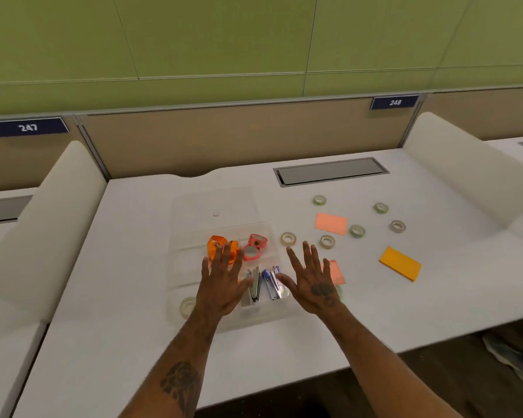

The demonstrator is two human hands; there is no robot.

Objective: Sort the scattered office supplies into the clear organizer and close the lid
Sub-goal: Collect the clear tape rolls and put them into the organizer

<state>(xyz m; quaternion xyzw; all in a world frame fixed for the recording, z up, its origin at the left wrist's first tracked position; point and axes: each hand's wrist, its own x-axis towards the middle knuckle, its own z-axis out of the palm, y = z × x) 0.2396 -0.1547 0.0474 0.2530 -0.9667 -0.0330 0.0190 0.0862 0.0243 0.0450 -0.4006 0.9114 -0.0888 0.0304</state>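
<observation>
Beneath both spread, empty hands, left hand [221,285] and right hand [311,285]: clear organizer [194,236], partly filled; sorting seemingly mid-way, next a tape roll [288,238] just beyond right fingertips.

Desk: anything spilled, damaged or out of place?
Nothing spilled or broken. Several tape rolls, e.g., and sticky-note pads, e.g. orange, lie loose right of the clear organizer; one roll sits at its near-left corner. Both hands, left hand and right hand, hover open and empty.
</observation>
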